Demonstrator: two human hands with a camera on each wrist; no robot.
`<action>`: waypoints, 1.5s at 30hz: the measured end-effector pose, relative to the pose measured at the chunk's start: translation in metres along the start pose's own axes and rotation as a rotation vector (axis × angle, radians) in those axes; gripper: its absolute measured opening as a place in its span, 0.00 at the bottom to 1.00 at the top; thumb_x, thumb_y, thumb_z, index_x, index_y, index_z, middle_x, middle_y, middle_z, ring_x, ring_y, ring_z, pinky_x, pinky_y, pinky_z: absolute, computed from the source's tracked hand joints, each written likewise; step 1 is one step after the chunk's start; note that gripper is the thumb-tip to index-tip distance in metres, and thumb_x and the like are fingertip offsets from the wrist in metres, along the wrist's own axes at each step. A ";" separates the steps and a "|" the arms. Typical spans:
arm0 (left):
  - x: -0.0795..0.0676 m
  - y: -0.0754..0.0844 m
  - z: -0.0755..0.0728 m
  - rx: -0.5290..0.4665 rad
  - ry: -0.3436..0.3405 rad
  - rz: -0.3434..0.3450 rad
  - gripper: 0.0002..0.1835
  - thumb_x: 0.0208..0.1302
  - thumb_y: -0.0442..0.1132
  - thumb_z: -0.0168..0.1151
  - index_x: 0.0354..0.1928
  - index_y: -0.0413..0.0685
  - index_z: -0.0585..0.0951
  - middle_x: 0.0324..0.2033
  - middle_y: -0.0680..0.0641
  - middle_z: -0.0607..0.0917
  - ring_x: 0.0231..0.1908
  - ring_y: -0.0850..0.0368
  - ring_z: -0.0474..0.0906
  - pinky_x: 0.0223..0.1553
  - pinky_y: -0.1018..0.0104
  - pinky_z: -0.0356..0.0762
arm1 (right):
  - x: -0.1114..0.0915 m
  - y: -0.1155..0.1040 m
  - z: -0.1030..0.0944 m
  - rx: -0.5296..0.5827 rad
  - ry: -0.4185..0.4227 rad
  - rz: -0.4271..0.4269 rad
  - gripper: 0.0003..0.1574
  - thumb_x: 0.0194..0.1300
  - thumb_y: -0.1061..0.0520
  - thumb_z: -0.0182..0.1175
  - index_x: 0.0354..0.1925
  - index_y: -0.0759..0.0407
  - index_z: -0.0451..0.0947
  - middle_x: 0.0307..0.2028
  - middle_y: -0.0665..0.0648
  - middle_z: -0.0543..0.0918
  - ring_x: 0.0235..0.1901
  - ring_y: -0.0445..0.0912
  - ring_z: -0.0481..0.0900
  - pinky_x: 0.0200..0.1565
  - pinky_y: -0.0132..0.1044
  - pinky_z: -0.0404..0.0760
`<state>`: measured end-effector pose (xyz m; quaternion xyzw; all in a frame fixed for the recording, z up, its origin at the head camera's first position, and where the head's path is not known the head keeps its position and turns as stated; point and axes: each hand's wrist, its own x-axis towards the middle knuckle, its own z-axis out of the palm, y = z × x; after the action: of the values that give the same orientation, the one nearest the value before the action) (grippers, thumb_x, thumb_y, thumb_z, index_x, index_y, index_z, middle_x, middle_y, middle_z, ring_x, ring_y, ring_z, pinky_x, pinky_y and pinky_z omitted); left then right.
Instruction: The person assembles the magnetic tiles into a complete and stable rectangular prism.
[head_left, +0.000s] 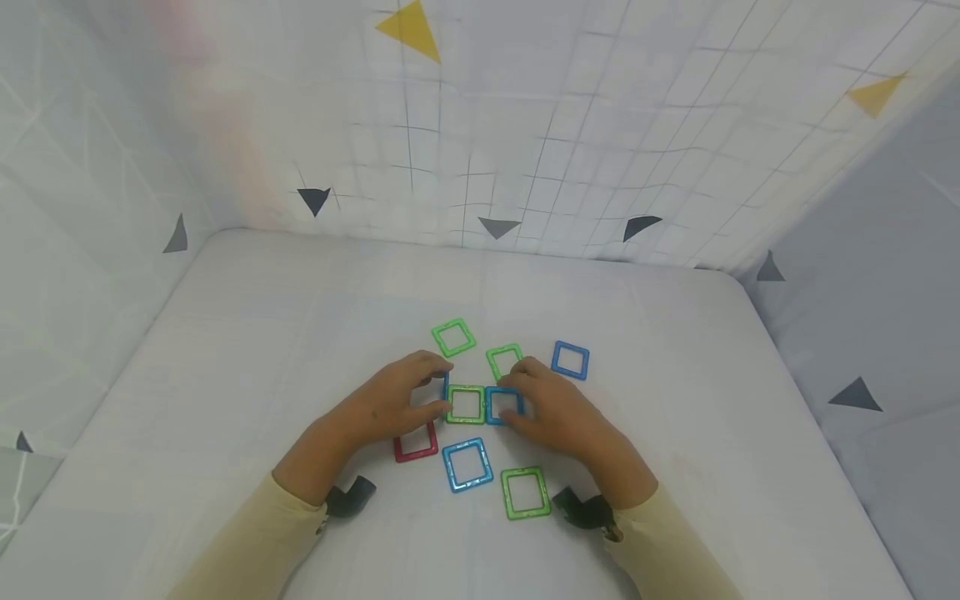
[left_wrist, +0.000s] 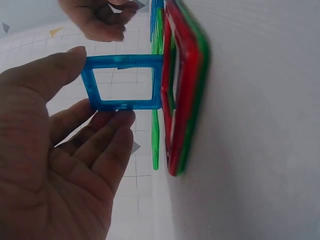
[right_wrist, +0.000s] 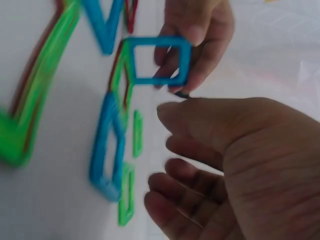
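An upright blue square (left_wrist: 122, 61) stands on edge in the middle part of the bench (head_left: 637, 317), well in from the left and right edges. The fingers of the left hand (head_left: 386, 404) pinch it, thumb on one side bar and fingertips against the opposite one. Its lower bar runs along the left side of a flat green square (head_left: 467, 421) and appears to touch it. A flat blue square (head_left: 490, 407) adjoins that green one on the side towards the bench's right edge. Over it sits the right hand (head_left: 558, 408), its fingers loosely bent and spread from the thumb, gripping nothing.

Towards the bench's far edge lie a far green square (head_left: 461, 349), a second green square (head_left: 492, 363) partly behind the right fingers, and an outer blue square (head_left: 568, 373). On the nearer side are a red square (head_left: 417, 456) partly under the left hand, a near blue square (head_left: 473, 484) and a near green square (head_left: 506, 494).

The frames look like stiff, light, smooth plastic, probably magnetic along the rims, so a bar may snap or swing. Two opposite side bars make the best hold, leaving the lower bar free; a light pinch should do.
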<state>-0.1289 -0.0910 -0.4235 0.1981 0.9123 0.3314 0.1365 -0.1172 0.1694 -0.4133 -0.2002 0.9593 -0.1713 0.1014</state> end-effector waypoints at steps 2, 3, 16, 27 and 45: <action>0.000 0.000 -0.001 0.002 -0.003 0.000 0.35 0.61 0.52 0.70 0.70 0.58 0.71 0.65 0.56 0.74 0.62 0.56 0.75 0.61 0.56 0.77 | -0.003 -0.007 -0.003 0.031 -0.040 -0.003 0.26 0.63 0.44 0.68 0.58 0.44 0.81 0.54 0.44 0.78 0.51 0.40 0.76 0.57 0.40 0.80; 0.000 0.001 -0.001 0.002 -0.003 0.002 0.35 0.61 0.52 0.70 0.69 0.57 0.72 0.65 0.56 0.75 0.62 0.56 0.75 0.61 0.56 0.77 | -0.005 -0.011 -0.004 0.041 -0.069 -0.012 0.25 0.63 0.44 0.68 0.58 0.44 0.81 0.53 0.43 0.79 0.52 0.40 0.76 0.57 0.41 0.80; -0.001 0.000 -0.001 -0.003 0.003 0.023 0.34 0.61 0.51 0.70 0.69 0.56 0.72 0.63 0.55 0.76 0.61 0.55 0.76 0.60 0.56 0.78 | -0.011 -0.035 0.014 -0.066 -0.232 -0.150 0.33 0.53 0.42 0.76 0.58 0.42 0.81 0.55 0.45 0.81 0.51 0.41 0.79 0.52 0.35 0.82; -0.002 -0.001 0.000 -0.016 0.010 0.052 0.35 0.62 0.50 0.70 0.69 0.54 0.71 0.62 0.55 0.77 0.61 0.55 0.76 0.61 0.56 0.77 | -0.013 -0.038 0.015 -0.084 -0.234 -0.169 0.31 0.53 0.43 0.76 0.56 0.44 0.81 0.49 0.42 0.80 0.44 0.37 0.76 0.50 0.33 0.82; -0.001 -0.005 0.000 0.021 0.010 0.085 0.33 0.63 0.52 0.68 0.69 0.57 0.73 0.64 0.56 0.76 0.63 0.57 0.74 0.63 0.54 0.75 | -0.012 -0.034 0.010 0.033 -0.103 -0.221 0.10 0.68 0.57 0.64 0.47 0.49 0.84 0.41 0.42 0.85 0.39 0.35 0.79 0.49 0.32 0.82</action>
<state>-0.1290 -0.0952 -0.4263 0.2364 0.9071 0.3284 0.1157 -0.0921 0.1427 -0.4087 -0.3117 0.9219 -0.1868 0.1341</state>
